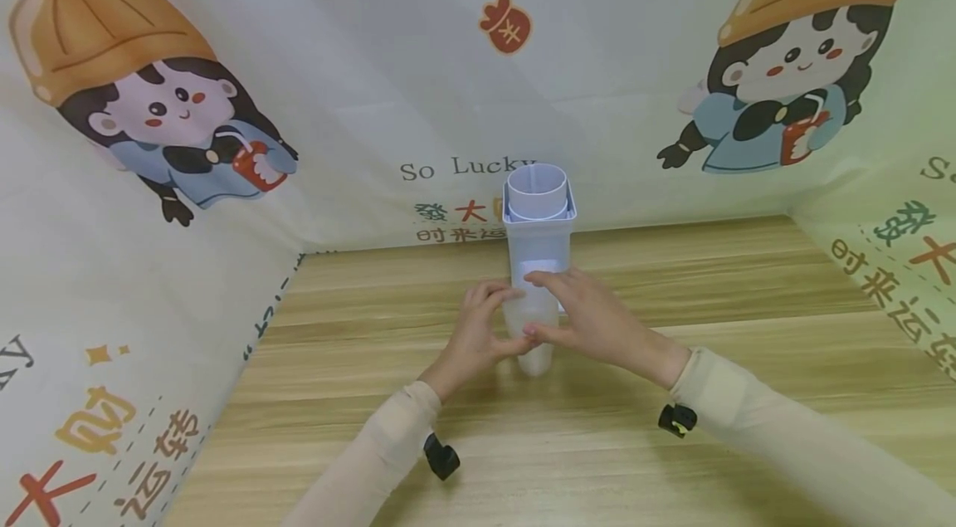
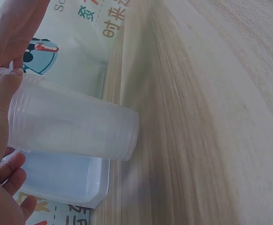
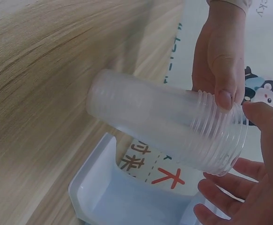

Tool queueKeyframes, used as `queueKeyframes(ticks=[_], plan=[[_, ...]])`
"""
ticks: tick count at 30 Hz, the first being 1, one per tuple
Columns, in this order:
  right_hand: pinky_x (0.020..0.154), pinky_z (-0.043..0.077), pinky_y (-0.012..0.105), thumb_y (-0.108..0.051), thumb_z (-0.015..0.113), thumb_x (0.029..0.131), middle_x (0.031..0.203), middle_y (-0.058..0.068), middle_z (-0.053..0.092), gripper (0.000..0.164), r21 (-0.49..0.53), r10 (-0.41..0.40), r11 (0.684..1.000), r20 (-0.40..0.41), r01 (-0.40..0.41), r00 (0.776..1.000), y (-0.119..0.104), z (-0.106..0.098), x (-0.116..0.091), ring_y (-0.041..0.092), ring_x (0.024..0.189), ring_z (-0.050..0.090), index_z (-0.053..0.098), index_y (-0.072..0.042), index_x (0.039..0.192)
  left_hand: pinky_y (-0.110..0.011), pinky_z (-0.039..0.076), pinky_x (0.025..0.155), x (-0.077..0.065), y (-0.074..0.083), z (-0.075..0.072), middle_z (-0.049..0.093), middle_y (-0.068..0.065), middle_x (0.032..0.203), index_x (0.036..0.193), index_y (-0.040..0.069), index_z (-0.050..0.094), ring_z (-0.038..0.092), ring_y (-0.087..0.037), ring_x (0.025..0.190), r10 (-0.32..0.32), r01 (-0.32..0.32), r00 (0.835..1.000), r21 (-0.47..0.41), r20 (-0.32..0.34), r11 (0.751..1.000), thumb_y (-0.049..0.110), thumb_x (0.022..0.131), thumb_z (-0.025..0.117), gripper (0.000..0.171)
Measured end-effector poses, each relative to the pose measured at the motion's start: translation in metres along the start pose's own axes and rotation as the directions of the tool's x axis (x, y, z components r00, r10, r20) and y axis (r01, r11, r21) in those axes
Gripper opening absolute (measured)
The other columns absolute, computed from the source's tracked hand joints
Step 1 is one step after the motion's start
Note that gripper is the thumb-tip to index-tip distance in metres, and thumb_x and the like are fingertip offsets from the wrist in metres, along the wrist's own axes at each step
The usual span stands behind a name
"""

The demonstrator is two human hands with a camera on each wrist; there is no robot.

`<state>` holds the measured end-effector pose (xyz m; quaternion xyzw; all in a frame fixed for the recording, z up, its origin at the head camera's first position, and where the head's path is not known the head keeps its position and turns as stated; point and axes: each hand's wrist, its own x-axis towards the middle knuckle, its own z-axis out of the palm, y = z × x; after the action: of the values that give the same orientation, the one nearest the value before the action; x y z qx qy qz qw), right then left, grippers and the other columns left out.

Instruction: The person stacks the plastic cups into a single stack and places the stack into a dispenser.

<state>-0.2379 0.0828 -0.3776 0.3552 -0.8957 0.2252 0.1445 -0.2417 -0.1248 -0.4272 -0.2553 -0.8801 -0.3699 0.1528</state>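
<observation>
A nested stack of clear plastic cups is held roughly upright over the table, rims up, close in front of a pale blue-white cup dispenser. My left hand grips the stack near its top from the left, thumb along the near side. From the right, my right hand curls thumb and fingers around the rims. Both thumbs nearly meet at the front. In the right wrist view the several stacked rims of the cups show between the hands, and the dispenser lies just beyond them.
The dispenser, with a round tube in its square top, stands at the back of the wood-grain table. Behind it hangs a printed cloth backdrop, which also lines both sides. Each wrist carries a small black camera mount.
</observation>
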Motion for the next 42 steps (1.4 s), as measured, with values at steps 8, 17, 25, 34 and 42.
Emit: queueKeyframes(ticks=[8, 17, 25, 34, 42], plan=[[0.099, 0.050, 0.052, -0.043, 0.074, 0.086, 0.129, 0.016, 0.066, 0.066, 0.008, 0.004, 1.000, -0.011, -0.004, 1.000, -0.002, 0.000, -0.002, 0.034, 0.119, 0.062, 0.053, -0.007, 0.137, -0.055, 0.041, 0.107, -0.001, -0.001, 0.001, 0.054, -0.019, 0.131, 0.125, 0.003, 0.062, 0.044, -0.037, 0.128, -0.004, 0.004, 1.000, -0.005, 0.005, 1.000, 0.026, 0.072, 0.088, 0.063], [0.100, 0.050, 0.053, -0.043, 0.073, 0.087, 0.131, 0.016, 0.065, 0.066, 0.019, 0.016, 1.000, -0.007, -0.016, 1.000, -0.002, 0.000, -0.003, 0.034, 0.120, 0.061, 0.052, -0.007, 0.138, -0.055, 0.040, 0.107, -0.001, -0.002, 0.003, 0.054, -0.019, 0.129, 0.124, 0.003, 0.062, 0.044, -0.037, 0.127, 0.005, -0.005, 1.000, -0.007, -0.005, 1.000, 0.025, 0.071, 0.089, 0.063], [0.100, 0.050, 0.052, -0.045, 0.073, 0.087, 0.132, 0.016, 0.064, 0.069, 0.039, 0.032, 0.999, -0.013, -0.032, 0.999, 0.000, 0.004, -0.004, 0.034, 0.120, 0.060, 0.050, -0.007, 0.140, -0.054, 0.042, 0.103, -0.002, 0.001, 0.003, 0.054, -0.020, 0.130, 0.127, 0.003, 0.060, 0.045, -0.038, 0.125, 0.004, -0.004, 1.000, 0.014, -0.009, 1.000, 0.026, 0.073, 0.087, 0.064], [0.101, 0.049, 0.054, -0.039, 0.075, 0.086, 0.137, 0.019, 0.058, 0.075, 0.168, 0.115, 0.980, -0.034, -0.107, 0.993, 0.004, 0.010, -0.012, 0.036, 0.125, 0.057, 0.043, -0.006, 0.145, -0.056, 0.039, 0.109, -0.005, 0.002, -0.001, 0.050, -0.021, 0.139, 0.134, 0.002, 0.056, 0.040, -0.037, 0.132, -0.067, 0.067, 0.997, -0.012, 0.031, 0.998, 0.030, 0.073, 0.088, 0.074], [0.104, 0.048, 0.054, -0.033, 0.078, 0.085, 0.130, 0.017, 0.063, 0.072, 0.239, 0.113, 0.967, -0.088, -0.089, 0.990, 0.012, 0.015, -0.015, 0.033, 0.122, 0.060, 0.045, -0.005, 0.143, -0.054, 0.040, 0.107, -0.011, -0.007, 0.001, 0.054, -0.015, 0.130, 0.128, 0.002, 0.062, 0.043, -0.034, 0.127, -0.082, 0.083, 0.995, -0.010, 0.055, 0.997, 0.031, 0.073, 0.088, 0.068]])
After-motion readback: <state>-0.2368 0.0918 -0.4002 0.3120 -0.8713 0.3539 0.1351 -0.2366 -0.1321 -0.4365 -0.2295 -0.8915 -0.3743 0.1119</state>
